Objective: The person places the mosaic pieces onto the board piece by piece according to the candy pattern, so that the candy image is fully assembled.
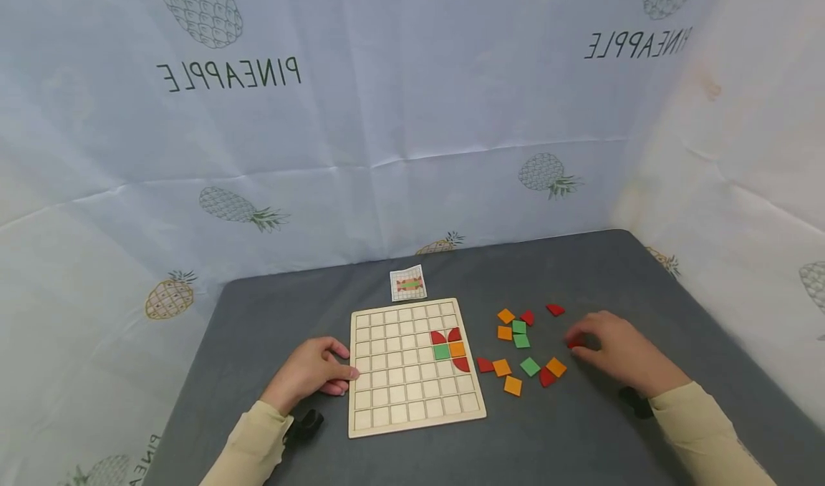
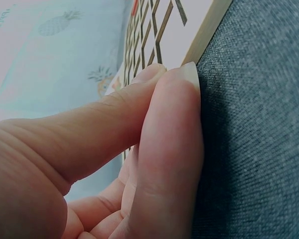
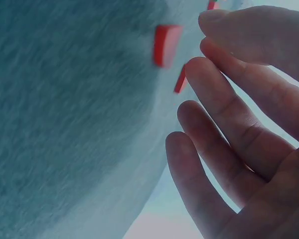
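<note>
A wooden grid board (image 1: 387,393) lies on the grey table. At its left edge, my left hand (image 1: 316,373) pinches the rim between thumb and finger, seen close in the left wrist view around the board's pale edge (image 2: 195,47). Off to the right, my right hand (image 1: 609,346) hovers over a red piece (image 1: 576,342), partly hidden by the fingers. In the right wrist view that red piece (image 3: 166,45) lies on the cloth, apart from the loosely bent fingers. Set in the board are a green square (image 1: 441,351), an orange square (image 1: 457,349) and several red quarter-circles (image 1: 460,364).
Loose orange squares (image 1: 513,386), green squares (image 1: 531,366) and red pieces (image 1: 555,309) are scattered between the board and my right hand. Behind the board lies a small pattern card (image 1: 408,283) with a coloured grid design. A pineapple-print curtain (image 1: 387,207) hangs behind the table.
</note>
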Available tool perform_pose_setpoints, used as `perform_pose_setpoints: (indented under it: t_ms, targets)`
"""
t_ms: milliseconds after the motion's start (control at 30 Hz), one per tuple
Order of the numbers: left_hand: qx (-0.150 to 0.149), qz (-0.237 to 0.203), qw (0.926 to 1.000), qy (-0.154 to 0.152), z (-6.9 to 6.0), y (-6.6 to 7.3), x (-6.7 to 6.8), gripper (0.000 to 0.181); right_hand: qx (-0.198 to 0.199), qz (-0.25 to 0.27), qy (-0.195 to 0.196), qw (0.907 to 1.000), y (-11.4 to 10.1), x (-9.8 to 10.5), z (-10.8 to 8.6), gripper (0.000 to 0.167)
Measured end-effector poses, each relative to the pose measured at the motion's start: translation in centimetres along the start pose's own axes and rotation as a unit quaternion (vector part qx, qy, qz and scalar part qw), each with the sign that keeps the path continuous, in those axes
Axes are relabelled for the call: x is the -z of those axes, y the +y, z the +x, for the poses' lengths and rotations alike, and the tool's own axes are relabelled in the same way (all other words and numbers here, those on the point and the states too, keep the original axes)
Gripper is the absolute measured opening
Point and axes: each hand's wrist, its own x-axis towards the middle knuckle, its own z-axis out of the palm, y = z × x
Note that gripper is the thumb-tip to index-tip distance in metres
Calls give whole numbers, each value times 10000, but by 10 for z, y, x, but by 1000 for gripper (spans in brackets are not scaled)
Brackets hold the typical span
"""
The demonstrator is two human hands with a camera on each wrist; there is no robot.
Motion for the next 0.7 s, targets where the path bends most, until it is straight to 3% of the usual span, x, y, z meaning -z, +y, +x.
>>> perform_pose_setpoints:
  t_ms: [367,700]
  targets:
    - [-7,-3,10000,7,0,-3,2,46,-211,220,-89,9995,15,-3,12,15]
    - [-11,-66,9999,-84,1,-2,1,47,171,183,-177,9995,6,-13,53,23]
